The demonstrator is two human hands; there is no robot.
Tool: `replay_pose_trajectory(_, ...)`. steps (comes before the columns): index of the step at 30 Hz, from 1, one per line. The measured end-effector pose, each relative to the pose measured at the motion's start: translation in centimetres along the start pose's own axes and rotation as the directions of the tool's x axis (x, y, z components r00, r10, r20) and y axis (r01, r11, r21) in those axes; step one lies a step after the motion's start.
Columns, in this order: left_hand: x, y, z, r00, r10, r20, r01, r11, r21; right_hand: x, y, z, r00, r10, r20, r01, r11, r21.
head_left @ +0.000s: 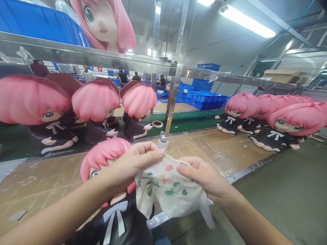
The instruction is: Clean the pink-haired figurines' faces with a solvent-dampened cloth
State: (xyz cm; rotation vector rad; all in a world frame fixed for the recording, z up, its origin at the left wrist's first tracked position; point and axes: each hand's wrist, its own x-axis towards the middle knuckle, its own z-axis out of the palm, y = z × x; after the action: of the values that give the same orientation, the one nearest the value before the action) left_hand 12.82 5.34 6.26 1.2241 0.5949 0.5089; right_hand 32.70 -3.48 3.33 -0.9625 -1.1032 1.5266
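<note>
A white cloth (176, 200) with green, red and dark stains is stretched between my two hands. My left hand (143, 158) pinches its upper left edge, thumb on top. At the upper right edge, my right hand (201, 173) grips it the same way. Below and left of the cloth, a pink-haired figure (107, 153) in a black dress with a white bow (116, 212) lies near me, partly covered by my left forearm. Just behind my left fingertips stands a small white bottle with a metal cap (162, 141).
Several like figures stand in a row at the left (95, 100) and on the bench at the right (288, 126). A metal post (176, 75) rises behind the bottle, near a tape roll (157, 124). Blue crates (206, 98) are stacked beyond. Several people work far back.
</note>
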Motion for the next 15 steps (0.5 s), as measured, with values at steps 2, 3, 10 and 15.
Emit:
replay_pose_trajectory(2, 0.0, -0.1, 0.2, 1.0, -0.01, 0.009, 0.01, 1.0, 0.002, 0.1, 0.0, -0.1, 0.999, -0.041, 0.0, 0.041, 0.998, -0.045)
replay_pose_trajectory(3, 0.0, -0.1, 0.4, 1.0, -0.017, 0.016, 0.017, 1.0, 0.006, 0.1, 0.0, 0.0, 0.998, -0.063, 0.0, 0.063, 0.996, -0.06)
replay_pose_trajectory(10, 0.0, 0.1, 1.5, 0.999, -0.025, -0.028, 0.026, 0.998, 0.062, 1.4, 0.3, 1.4, 0.998, -0.045, 0.035, 0.046, 0.999, -0.023)
replay_pose_trajectory(15, -0.1, -0.1, 0.8, 0.995, -0.053, -0.087, 0.067, 0.983, 0.17, 1.4, 1.3, 1.8, 0.999, -0.043, 0.007, 0.042, 0.996, 0.077)
